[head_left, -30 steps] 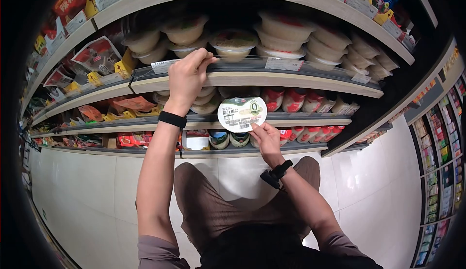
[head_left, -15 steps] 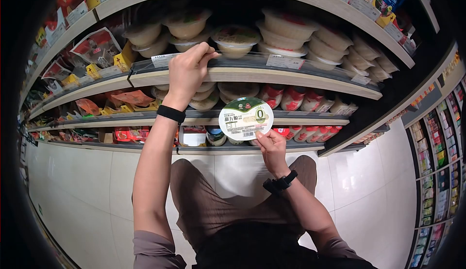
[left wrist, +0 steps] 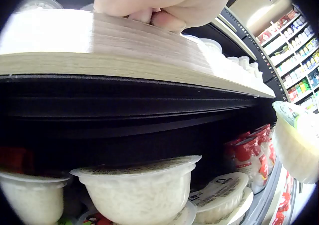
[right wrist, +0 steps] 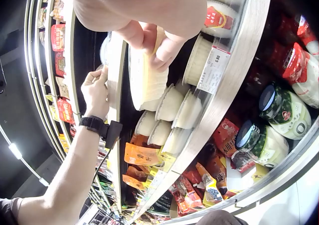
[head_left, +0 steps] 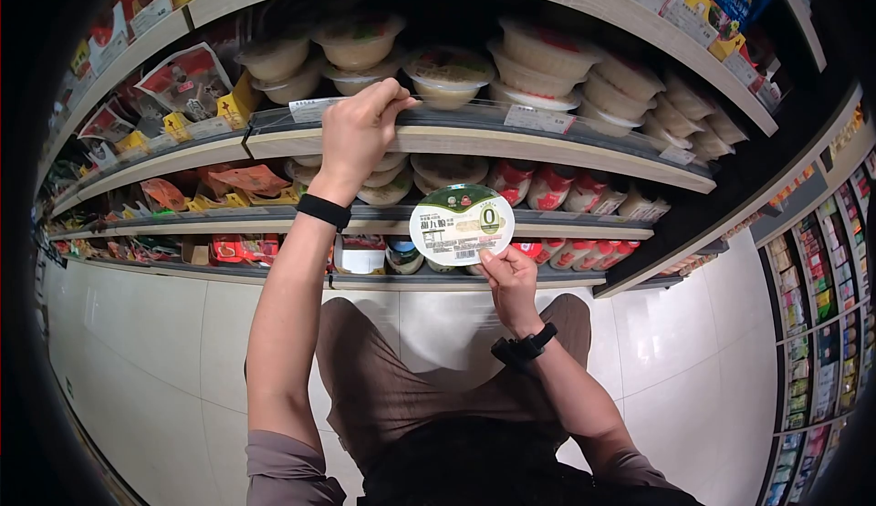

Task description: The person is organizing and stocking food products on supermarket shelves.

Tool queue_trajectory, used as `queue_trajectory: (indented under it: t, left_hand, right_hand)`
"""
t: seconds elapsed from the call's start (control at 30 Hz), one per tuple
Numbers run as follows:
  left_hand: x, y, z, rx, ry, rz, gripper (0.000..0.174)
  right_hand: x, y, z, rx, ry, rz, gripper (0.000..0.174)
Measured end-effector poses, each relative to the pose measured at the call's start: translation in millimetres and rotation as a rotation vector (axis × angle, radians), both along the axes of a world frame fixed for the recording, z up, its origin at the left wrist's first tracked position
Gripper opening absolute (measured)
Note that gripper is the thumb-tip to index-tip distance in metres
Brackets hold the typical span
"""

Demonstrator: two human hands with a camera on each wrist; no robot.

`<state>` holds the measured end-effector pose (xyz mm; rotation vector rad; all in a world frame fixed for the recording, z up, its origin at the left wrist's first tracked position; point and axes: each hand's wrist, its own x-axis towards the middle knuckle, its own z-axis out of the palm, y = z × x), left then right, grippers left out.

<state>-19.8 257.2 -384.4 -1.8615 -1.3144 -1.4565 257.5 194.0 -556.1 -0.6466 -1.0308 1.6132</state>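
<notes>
A round white tub with a green-edged printed lid (head_left: 462, 225) is held by the right hand (head_left: 513, 289), thumb and fingers pinching its lower right rim; the lid faces the head camera. In the right wrist view the fingers (right wrist: 149, 48) lie against the side of the pale tub (right wrist: 144, 80). The left hand (head_left: 363, 132) has its fingers curled at the clear front strip of the middle shelf (head_left: 456, 146), beside a price label (head_left: 315, 109). From the left wrist view, that hand (left wrist: 164, 6) rests at the wooden shelf edge (left wrist: 124, 41); its exact contact is partly hidden.
Stacked tubs (head_left: 547, 59) stand behind the left hand. Below are more tubs (head_left: 447, 170), red-and-white packages (head_left: 552, 185) and dark-lidded jars (right wrist: 286, 110). Bagged goods (head_left: 187, 84) fill the left side. The person's knees (head_left: 351, 323) are near the bottom shelf, over a tiled floor (head_left: 137, 342).
Since the first frame, the tub's lid has tilted to face the head camera more fully, and the right hand has shifted slightly. The left hand stays at the shelf edge.
</notes>
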Motion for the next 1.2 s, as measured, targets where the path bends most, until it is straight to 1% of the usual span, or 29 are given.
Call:
queue_trajectory:
  t: [0.17,0.27,0.47,1.07,1.17,1.2]
  left_hand:
    - [0.2,-0.8,0.5,0.005,-0.001,0.000,0.013]
    - [0.4,-3.1,1.2,-0.034,0.004,0.016,0.012]
    - [1.0,-1.6,0.3,-0.011,-0.019,-0.002,0.016]
    - [0.2,-2.4,0.1,-0.029,-0.003,0.006,0.013]
    - [0.3,-1.6,0.0,-0.010,0.001,0.012,0.014]
    - [0.7,-1.7,0.3,-0.011,0.000,0.012,0.014]
  right_hand:
    - [-1.6,-1.9,2.7,0.008,0.027,0.005,0.007]
    - [-0.8,-2.5,1.8,0.013,0.020,0.005,0.007]
    - [1.1,-1.7,-2.1,0.003,0.023,0.009,0.007]
    - [0.1,-2.6,3.6,0.005,0.049,0.012,0.008]
    - [1.7,-0.4,-3.1,0.006,0.044,0.014,0.010]
    - [2.3,-1.1,0.0,-0.036,0.037,0.028,0.010]
